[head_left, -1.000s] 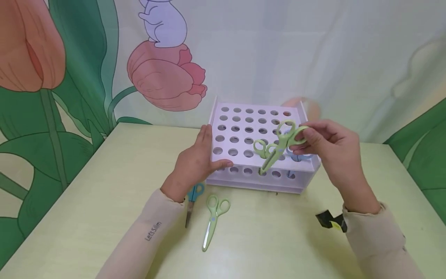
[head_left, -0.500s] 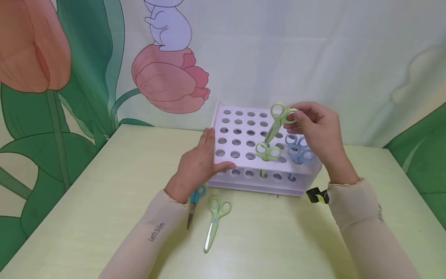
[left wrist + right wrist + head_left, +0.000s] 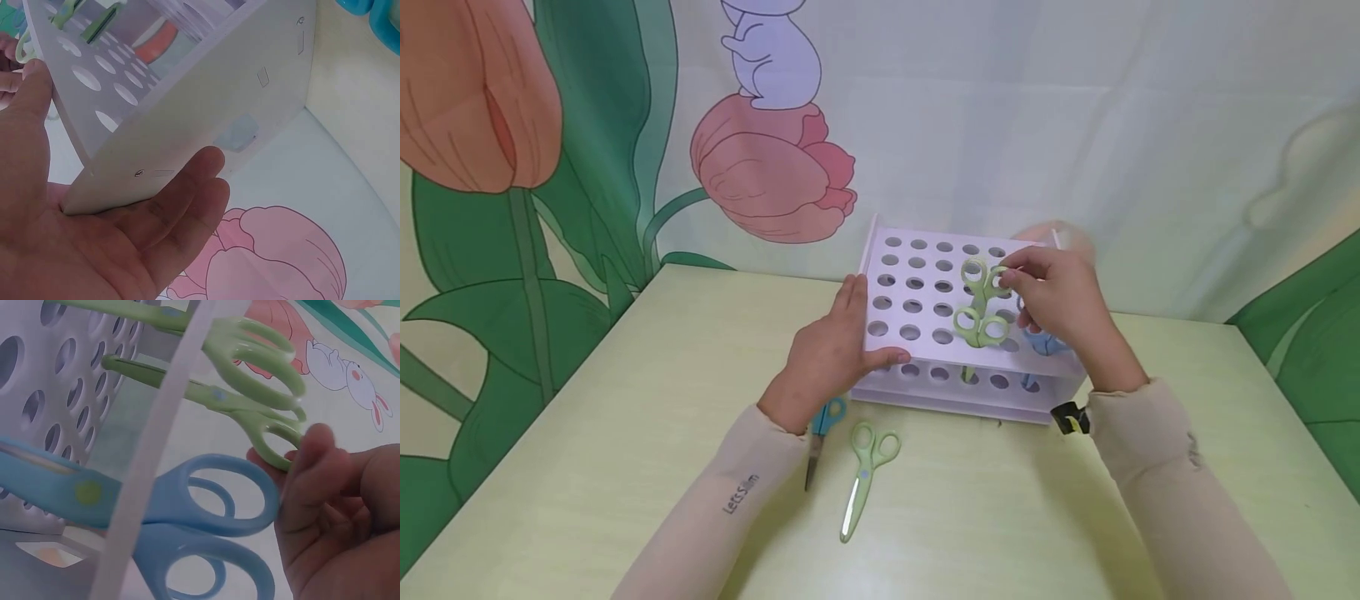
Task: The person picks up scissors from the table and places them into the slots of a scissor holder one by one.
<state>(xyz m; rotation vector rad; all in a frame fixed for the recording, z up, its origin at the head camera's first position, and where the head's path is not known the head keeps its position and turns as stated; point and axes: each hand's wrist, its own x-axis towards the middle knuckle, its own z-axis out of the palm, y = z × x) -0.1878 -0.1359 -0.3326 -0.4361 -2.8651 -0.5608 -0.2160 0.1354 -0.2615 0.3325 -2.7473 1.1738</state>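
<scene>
My left hand (image 3: 831,343) rests on the left side of a white rack (image 3: 927,321) with rows of round holes. Its fingers lie straight along the side panel (image 3: 262,131) while the thumb reaches over the front edge. With thumb and fingertips, my right hand (image 3: 1054,287) pinches one handle ring of the held green scissors (image 3: 979,292). In the right wrist view their blades pass down through the top panel. Just in front, other green scissors (image 3: 982,328) stand handles up in the front row. Blue scissors (image 3: 209,500) stand at the right, partly behind my right hand.
On the yellow table (image 3: 970,517), in front of the rack, lie green scissors (image 3: 863,479) and teal-handled scissors (image 3: 820,429), the latter partly under my left wrist. A black and yellow piece (image 3: 1070,418) shows at my right cuff. Behind hangs a flower-printed curtain (image 3: 970,125).
My right hand has moved left and then down, bringing the green scissors from above the rack into a hole behind the front-row pair. The left hand has stayed on the rack.
</scene>
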